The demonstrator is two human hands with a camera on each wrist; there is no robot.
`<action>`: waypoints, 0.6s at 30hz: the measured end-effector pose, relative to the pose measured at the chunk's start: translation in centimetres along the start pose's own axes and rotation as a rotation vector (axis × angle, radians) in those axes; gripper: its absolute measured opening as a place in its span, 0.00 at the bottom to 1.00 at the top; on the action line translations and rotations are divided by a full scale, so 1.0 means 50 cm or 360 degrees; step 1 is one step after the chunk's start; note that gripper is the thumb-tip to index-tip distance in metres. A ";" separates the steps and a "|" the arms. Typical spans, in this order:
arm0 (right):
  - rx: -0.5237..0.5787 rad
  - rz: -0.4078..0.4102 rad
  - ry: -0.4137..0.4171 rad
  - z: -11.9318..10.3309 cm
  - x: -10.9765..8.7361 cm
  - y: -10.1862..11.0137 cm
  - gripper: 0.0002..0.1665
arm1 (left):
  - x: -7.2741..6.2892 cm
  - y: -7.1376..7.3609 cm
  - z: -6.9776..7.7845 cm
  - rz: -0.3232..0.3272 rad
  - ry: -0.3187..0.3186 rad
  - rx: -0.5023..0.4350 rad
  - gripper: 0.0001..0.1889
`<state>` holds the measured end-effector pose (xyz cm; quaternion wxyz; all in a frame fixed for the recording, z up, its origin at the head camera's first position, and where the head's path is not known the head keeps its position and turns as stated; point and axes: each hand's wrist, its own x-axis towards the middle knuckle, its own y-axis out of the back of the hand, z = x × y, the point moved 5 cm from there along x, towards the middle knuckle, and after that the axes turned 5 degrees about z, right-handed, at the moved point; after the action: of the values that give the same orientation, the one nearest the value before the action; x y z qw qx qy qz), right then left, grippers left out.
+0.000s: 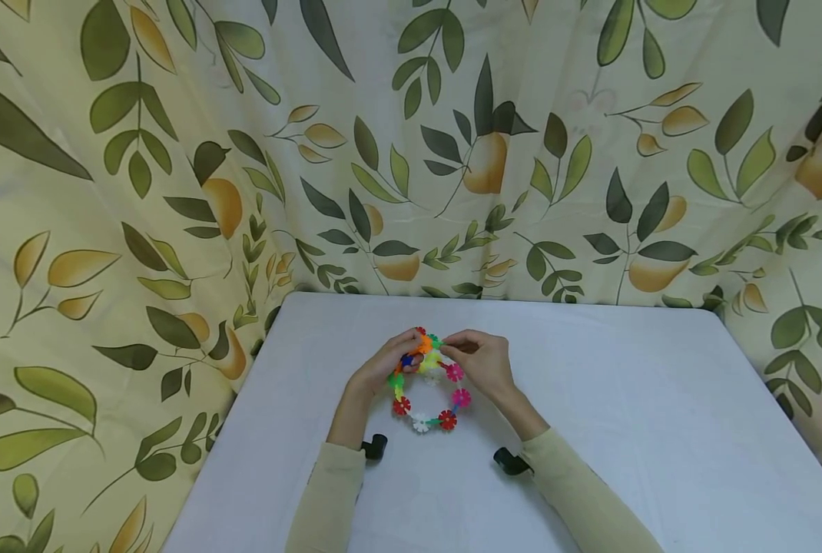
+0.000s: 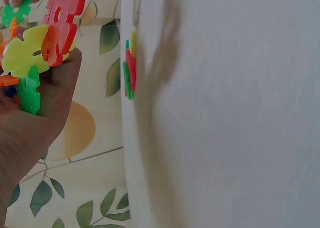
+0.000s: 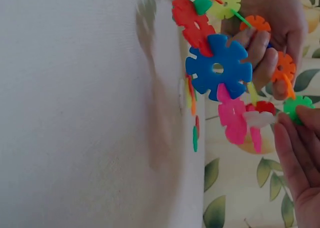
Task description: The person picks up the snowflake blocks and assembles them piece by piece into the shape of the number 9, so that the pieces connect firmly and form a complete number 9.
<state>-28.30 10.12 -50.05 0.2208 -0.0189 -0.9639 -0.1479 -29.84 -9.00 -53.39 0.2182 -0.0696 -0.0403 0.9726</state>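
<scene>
A ring-shaped chain of colourful notched plastic snowflake discs [image 1: 448, 418] hangs from my left hand [image 1: 386, 361], whose fingers grip it at its upper left. In the left wrist view, a yellow disc [image 2: 22, 56] and a red disc [image 2: 60, 31] stand out beside that hand. My right hand [image 1: 483, 361] pinches a green disc [image 3: 295, 111] between thumb and fingers at the upper right of the ring. Close to the green disc is an orange disc [image 3: 283, 63] by the left fingers. A large blue disc [image 3: 205, 63] faces the right wrist camera.
Several loose pieces [image 3: 195, 135] lie on the white table [image 1: 625, 399] beyond the hands. Behind the table hangs a leaf-patterned curtain [image 1: 556, 230]. Black camera mounts [image 1: 511, 461] are worn at both wrists.
</scene>
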 end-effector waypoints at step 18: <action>0.0053 -0.0072 -0.0065 0.008 0.002 0.015 0.11 | 0.006 -0.023 0.011 -0.0041 -0.0026 0.0085 0.13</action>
<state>-28.47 10.92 -50.14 0.1978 0.0036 -0.9707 -0.1365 -29.68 -7.86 -52.76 0.2321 -0.0551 -0.0170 0.9710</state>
